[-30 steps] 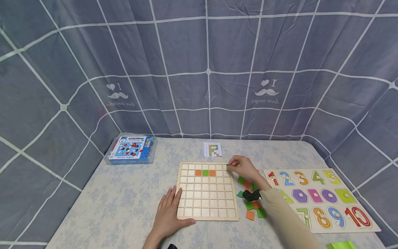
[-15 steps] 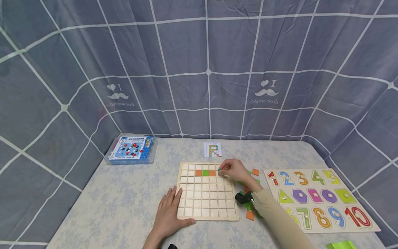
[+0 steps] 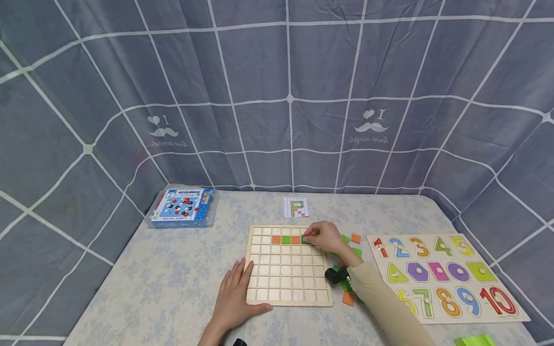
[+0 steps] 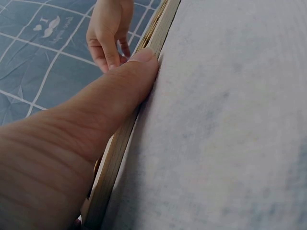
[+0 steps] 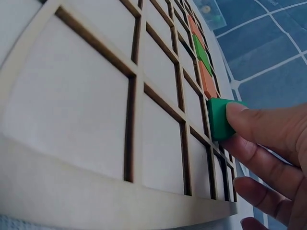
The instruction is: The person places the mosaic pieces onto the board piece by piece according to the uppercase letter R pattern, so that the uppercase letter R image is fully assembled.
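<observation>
A wooden grid board [image 3: 287, 303] lies on the table with an orange, a green and another orange tile [image 3: 295, 240] side by side in its second row from the back. My right hand [image 3: 323, 236] pinches a dark green tile [image 5: 221, 120] between thumb and fingers, right at the cell beside the right-hand orange tile. Spread out at the board's front left corner, my left hand [image 3: 234, 293] rests with its fingers along the left edge. Its thumb [image 4: 136, 67] lies along the front edge in the left wrist view.
Loose green and orange tiles [image 3: 348, 299] lie right of the board, partly under the right forearm. Behind it is a pattern card [image 3: 296, 207]. A number puzzle board [image 3: 450, 278] lies at right, a boxed molecule set [image 3: 183, 207] at back left, a bright green object [image 3: 475, 340] at front right.
My right hand has moved left from the board's back right corner with the dark green tile, and has lowered it beside the orange tile. My left hand has stayed in place.
</observation>
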A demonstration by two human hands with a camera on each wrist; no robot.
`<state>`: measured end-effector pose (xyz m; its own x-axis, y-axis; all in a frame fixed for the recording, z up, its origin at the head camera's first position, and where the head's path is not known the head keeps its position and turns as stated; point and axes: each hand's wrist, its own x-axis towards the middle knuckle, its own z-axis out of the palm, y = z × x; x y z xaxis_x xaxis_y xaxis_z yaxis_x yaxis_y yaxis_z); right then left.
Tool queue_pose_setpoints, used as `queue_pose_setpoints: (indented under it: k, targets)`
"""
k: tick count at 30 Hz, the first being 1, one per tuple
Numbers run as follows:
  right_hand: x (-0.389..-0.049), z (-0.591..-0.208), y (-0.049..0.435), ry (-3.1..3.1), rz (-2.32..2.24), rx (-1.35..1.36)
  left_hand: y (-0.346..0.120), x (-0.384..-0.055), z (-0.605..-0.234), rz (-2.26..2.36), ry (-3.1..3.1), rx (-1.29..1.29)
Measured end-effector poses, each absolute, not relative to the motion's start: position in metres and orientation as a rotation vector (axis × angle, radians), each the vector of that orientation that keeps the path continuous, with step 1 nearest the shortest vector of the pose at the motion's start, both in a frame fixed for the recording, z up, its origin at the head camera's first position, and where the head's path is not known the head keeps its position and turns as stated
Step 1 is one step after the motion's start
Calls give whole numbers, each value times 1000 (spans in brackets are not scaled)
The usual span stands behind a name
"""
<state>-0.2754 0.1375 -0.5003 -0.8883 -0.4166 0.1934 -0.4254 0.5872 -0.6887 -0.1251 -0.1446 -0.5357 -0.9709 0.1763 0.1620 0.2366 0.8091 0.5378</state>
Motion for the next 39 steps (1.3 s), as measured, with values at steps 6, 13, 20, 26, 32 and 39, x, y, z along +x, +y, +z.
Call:
queue_pose_setpoints:
  k: [6,13,20,26,32,39]
  targets:
    - [-276,-500,136,-2838,1152,699,-144,-125,-535,-877,-2894,-330]
    - [-275,-499,135,-2846,1099,698,-145,-125,-535,-881,-2894,-330]
    - [-275,-498,133,-2862,1004,672,-144,-124,-534,-890,-2869,-334]
    - [-274,-497,132,-2858,933,675,-145,-123,-534,-878,-2847,-347]
    - [-274,-499,131,-2867,897,637,-145,-123,-533,-889,-2876,-330]
    - [-275,-502,132,-2886,886,620,-145,-124,-534,-879,-2893,-323]
